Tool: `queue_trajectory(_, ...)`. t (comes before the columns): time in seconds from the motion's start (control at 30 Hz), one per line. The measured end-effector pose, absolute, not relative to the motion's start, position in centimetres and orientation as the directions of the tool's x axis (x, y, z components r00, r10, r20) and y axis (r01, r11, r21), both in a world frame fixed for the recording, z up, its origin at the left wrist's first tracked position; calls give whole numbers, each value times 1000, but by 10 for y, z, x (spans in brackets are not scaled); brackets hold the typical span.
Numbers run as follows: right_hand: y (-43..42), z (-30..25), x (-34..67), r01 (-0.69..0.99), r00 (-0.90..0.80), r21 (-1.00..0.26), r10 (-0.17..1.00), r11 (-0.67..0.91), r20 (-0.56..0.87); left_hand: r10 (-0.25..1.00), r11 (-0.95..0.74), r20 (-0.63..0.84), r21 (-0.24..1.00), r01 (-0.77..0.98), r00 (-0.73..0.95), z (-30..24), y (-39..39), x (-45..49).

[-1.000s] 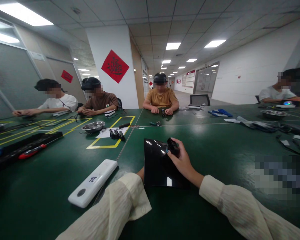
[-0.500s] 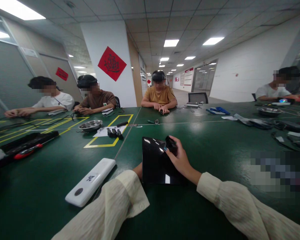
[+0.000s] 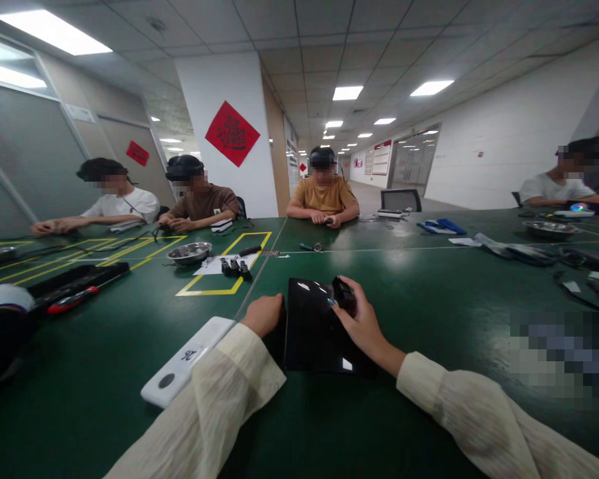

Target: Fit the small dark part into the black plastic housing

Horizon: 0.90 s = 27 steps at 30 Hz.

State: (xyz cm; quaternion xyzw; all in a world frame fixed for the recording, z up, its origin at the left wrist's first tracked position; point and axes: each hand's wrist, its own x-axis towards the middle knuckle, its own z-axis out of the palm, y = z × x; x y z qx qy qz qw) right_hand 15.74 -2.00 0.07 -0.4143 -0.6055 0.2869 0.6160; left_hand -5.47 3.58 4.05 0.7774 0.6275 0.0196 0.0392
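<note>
A glossy black panel (image 3: 312, 332) is in front of me, with bright reflections on its surface. My right hand (image 3: 362, 319) is closed around a small black blocky part (image 3: 343, 296) at the panel's upper right. The thumb reaches over the panel's face. Just beyond the panel's left edge is my left hand (image 3: 263, 314), its fingers curled in and turned away from view. What it holds, if anything, is hidden. A white oblong case (image 3: 184, 366) marked 26 lies by my left forearm, partly covered by the sleeve.
Several small black parts (image 3: 236, 269) lie on white paper beside a metal bowl (image 3: 190, 253). At the left are a red-and-black tool (image 3: 72, 301) and a black tray (image 3: 90, 283). Cables and bags (image 3: 514, 253) are spread at the right. Several people sit around the green table (image 3: 409, 299).
My left hand has come out from behind the panel to its left edge, fingers curled. The right hand keeps hold of the black part. The view has shifted slightly.
</note>
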Motion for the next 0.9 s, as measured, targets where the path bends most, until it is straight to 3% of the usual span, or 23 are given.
queue_trajectory(0.17, -17, -3, 153, 390, -21, -790, 862, 474, 507, 996, -87, -23, -28, 996, 87, 46, 39, -69)
queue_trajectory(0.27, -19, -4, 152, 556, -101, -692, 864, 460, 493, 999, -47, -20, -46, 998, 46, 45, 40, -69)
queue_trajectory(0.33, -23, -2, 152, 625, -84, -617, 827, 478, 556, 999, -37, -7, -50, 998, 37, 43, 41, -66)
queue_trajectory(0.4, -30, 2, 152, 688, -117, -478, 734, 546, 669, 999, -27, 33, -44, 999, 29, 41, 41, -63)
queue_trajectory(0.47, -42, 6, 149, 703, -298, -258, 604, 663, 740, 995, -16, 102, -25, 1000, 18, 39, 41, -58)
queue_trajectory(0.57, -63, 10, 137, 566, -634, -28, 457, 824, 624, 980, -40, 194, 16, 999, 36, 36, 40, -50)
queue_trajectory(0.63, -74, 11, 127, 500, -738, -26, 442, 866, 510, 971, -77, 228, 41, 996, 65, 33, 38, -44)
queue_trajectory(0.77, -80, 10, 119, 529, -779, -96, 528, 843, 340, 956, -103, 288, 120, 987, 65, 28, 35, -36)
queue_trajectory(0.9, -77, 13, 121, 554, -785, -97, 557, 827, 271, 955, -98, 296, 266, 959, 15, 24, 32, -33)
